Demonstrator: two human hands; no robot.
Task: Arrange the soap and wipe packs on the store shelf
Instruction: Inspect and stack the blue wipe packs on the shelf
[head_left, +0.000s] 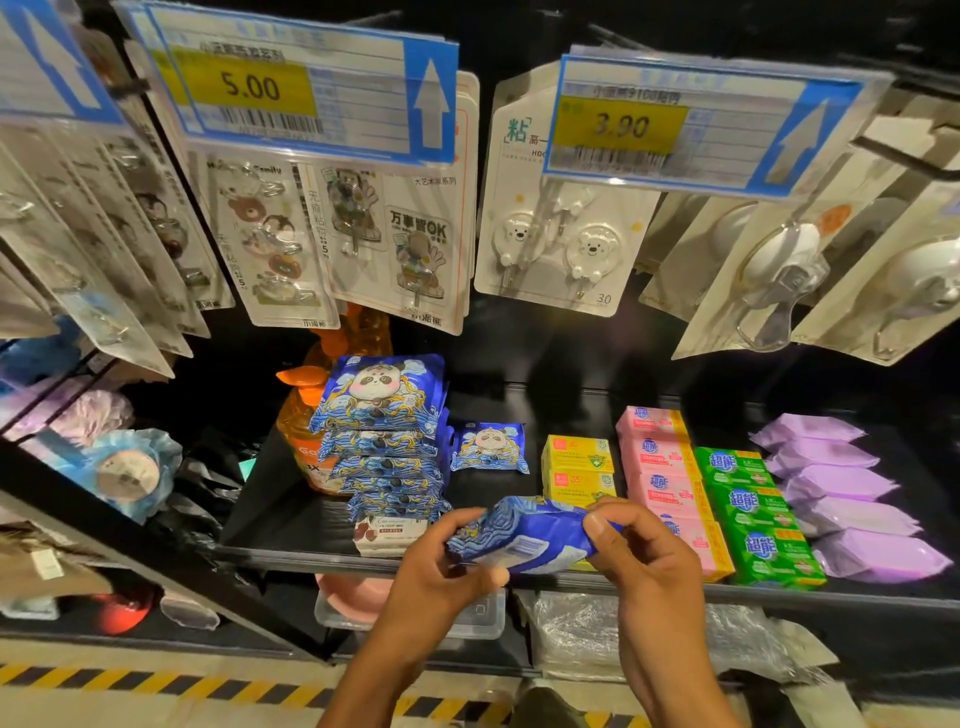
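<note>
Both hands hold one blue panda wipe pack (524, 535) just above the front edge of the black shelf (291, 519). My left hand (447, 566) grips its left end and my right hand (639, 551) pinches its right end. Behind it a row of several blue panda wipe packs (384, 441) stands at the left, and a small blue panda pack (488, 447) lies alone beside them. To the right stand yellow soap boxes (579, 465), pink soap packs (660, 467), green soap packs (753, 509) and purple wipe packs (841, 493).
An orange pump bottle (301, 415) stands behind the blue row. A small white and brown pack (389, 535) lies at the shelf front. Carded hooks (561, 249) and price tags (291, 88) hang overhead. Clear containers (483, 613) sit on the lower shelf.
</note>
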